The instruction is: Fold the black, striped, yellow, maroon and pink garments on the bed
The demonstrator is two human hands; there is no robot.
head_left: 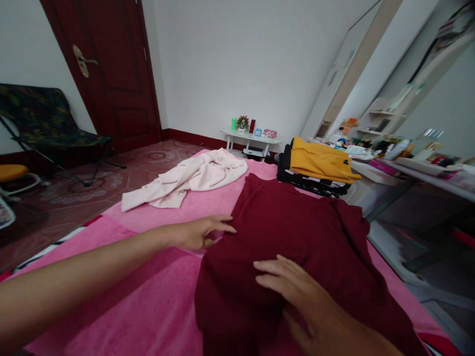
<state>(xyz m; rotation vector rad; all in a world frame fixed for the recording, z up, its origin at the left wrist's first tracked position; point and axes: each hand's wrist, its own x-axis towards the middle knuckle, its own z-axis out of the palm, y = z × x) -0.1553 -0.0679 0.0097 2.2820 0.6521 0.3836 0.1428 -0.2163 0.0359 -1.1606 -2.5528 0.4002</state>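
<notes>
A dark red garment (282, 227) is spread over the pink bed cover, its far end a little rumpled. At its left edge is my left hand (200, 232), fingers stretched out and just touching or hovering by the cloth; I cannot tell which. My right hand (297, 287) lies over the near part of the garment with its fingers apart, and its thumb is partly in shadow. Beyond my left hand, a pale pink long-sleeved garment (208, 170) lies loosely bunched on the bed.
A folded clothes stack with a yellow garment (319, 160) on top sits at the bed's far right corner. A cluttered dressing table (408, 170) stands right of the pink bed (148, 277). A camouflage folding chair (48, 121) is at left, a low white table (237, 132) at the wall.
</notes>
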